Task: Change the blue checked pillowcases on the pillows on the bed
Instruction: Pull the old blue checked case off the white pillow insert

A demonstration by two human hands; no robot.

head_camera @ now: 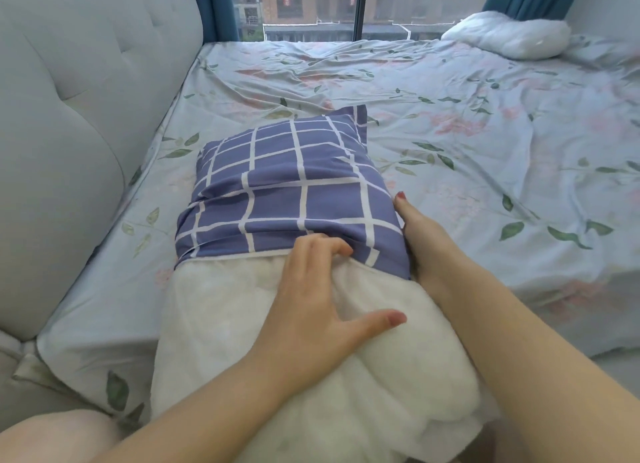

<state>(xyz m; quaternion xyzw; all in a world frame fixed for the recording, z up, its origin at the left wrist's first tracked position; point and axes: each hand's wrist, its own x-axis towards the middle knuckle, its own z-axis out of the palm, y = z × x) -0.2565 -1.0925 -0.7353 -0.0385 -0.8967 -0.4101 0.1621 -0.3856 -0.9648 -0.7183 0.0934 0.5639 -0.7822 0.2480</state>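
We find the pillow (311, 376) on the near left part of the bed (450, 116), long axis running near to far. The blue checked pillowcase (287, 185) covers only its far half, and the open hem (221, 256) crosses it left to right. Our left hand (308, 299) rests on the bare pillow, thumb spread wide and fingers curled onto the hem, so the case lies directly far of it. Our right hand (419, 240) lies against the case's right edge, thumb straight, fingers hidden beneath, so we cannot tell whether it grips.
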